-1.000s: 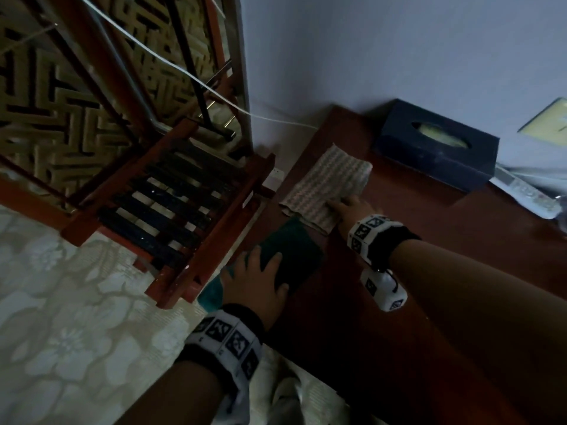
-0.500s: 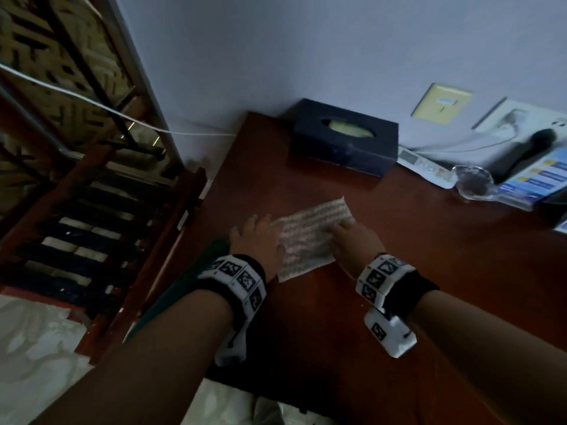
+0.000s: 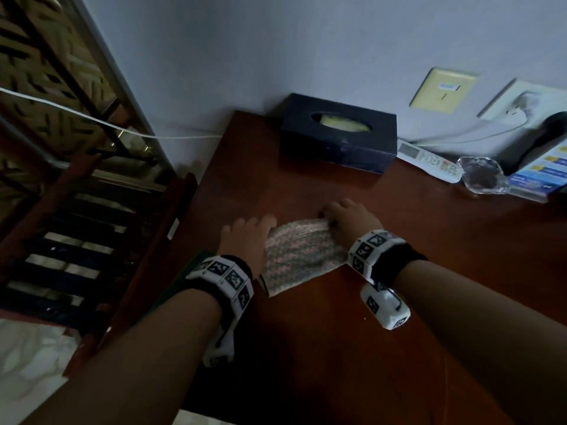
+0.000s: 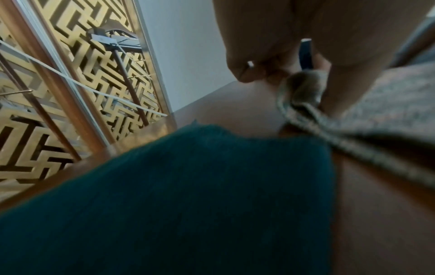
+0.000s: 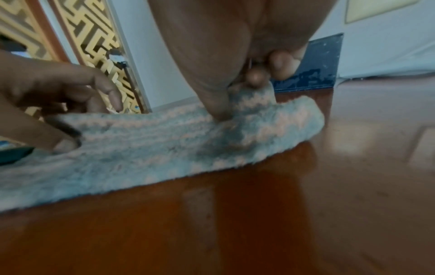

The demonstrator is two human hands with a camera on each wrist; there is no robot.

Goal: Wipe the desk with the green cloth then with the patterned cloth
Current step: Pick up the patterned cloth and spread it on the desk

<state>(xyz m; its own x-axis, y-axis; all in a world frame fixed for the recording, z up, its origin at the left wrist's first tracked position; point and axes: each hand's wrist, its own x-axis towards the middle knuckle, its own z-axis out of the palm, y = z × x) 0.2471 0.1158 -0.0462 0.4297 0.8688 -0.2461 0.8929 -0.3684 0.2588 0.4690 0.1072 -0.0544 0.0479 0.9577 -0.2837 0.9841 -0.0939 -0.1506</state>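
Note:
The patterned cloth (image 3: pixel 300 256) lies on the dark red desk (image 3: pixel 337 348), its far edge rolled up. My left hand (image 3: pixel 248 237) pinches its left edge; the left wrist view shows the patterned cloth (image 4: pixel 388 111) curling up between thumb and fingers. My right hand (image 3: pixel 349 219) pinches the far right corner, and the right wrist view shows the thumb pressing the patterned cloth (image 5: pixel 164 145) against curled fingers. The green cloth (image 3: pixel 191 268) lies at the desk's left edge under my left wrist, mostly hidden; the green cloth (image 4: pixel 188 195) fills the left wrist view.
A dark tissue box (image 3: pixel 337 133) stands at the back against the wall. To its right lie a white remote (image 3: pixel 429 161), a glass dish (image 3: pixel 480 176) and a blue booklet (image 3: pixel 546 173). A slatted wooden rack (image 3: pixel 92 240) stands left of the desk.
My left hand left the green cloth and took the patterned cloth's left edge. The patterned cloth came nearer and its far edge rolled up.

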